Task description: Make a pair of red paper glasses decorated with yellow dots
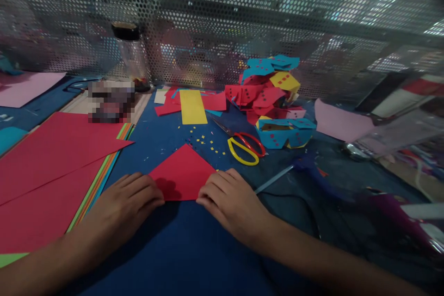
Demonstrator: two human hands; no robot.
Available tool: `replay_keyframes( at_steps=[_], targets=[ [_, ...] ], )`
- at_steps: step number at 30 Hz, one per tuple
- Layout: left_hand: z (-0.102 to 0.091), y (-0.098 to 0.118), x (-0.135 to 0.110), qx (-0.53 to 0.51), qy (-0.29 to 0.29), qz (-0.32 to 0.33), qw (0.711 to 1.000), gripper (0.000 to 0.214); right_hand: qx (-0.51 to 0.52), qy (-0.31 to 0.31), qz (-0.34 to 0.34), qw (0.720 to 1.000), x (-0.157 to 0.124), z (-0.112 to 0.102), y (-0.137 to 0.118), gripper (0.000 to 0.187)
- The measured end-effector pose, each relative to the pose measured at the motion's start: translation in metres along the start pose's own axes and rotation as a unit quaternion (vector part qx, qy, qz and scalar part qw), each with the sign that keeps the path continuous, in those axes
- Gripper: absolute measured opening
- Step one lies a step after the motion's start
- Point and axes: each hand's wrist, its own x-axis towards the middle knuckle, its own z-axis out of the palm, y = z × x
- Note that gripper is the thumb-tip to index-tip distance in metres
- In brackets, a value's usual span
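In the head view, a red paper triangle lay on the blue tabletop with its peak pointing away from the person, its long edge toward them. The left hand was at the triangle's left corner, its fingers curled together and closed on the paper there; the right hand matched it at the right corner, fingers likewise bent and drawn in on the paper. Just beyond the triangle's peak, tiny yellow scraps were scattered, and a yellow strip lay farther behind it. Scissors with one red and one yellow handle rested beyond the triangle to its right, near a blue dotted paper piece and a heap of dotted paper shapes. To the triangle's left, large red sheets lay over a multicoloured stack. A black-lidded jar stood well behind the triangle, leftward, before a perforated metal panel.
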Motion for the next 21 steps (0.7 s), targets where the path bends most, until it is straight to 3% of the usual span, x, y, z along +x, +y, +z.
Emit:
replay_keyframes(
  at_steps=[10,21],
  targets=[
    [-0.005,-0.0006,0.0044,-0.058,-0.011,-0.072,0.996,0.027,0.03,-0.03,0.113,0.993,0.0026,-0.0016,-0.0003,0.019],
    [-0.0082,-0.0094,0.0049,-0.074,-0.047,-0.131,0.988,0.027,0.031,-0.024,0.16,0.986,0.0047,-0.0035,0.0013,0.025]
  ],
)
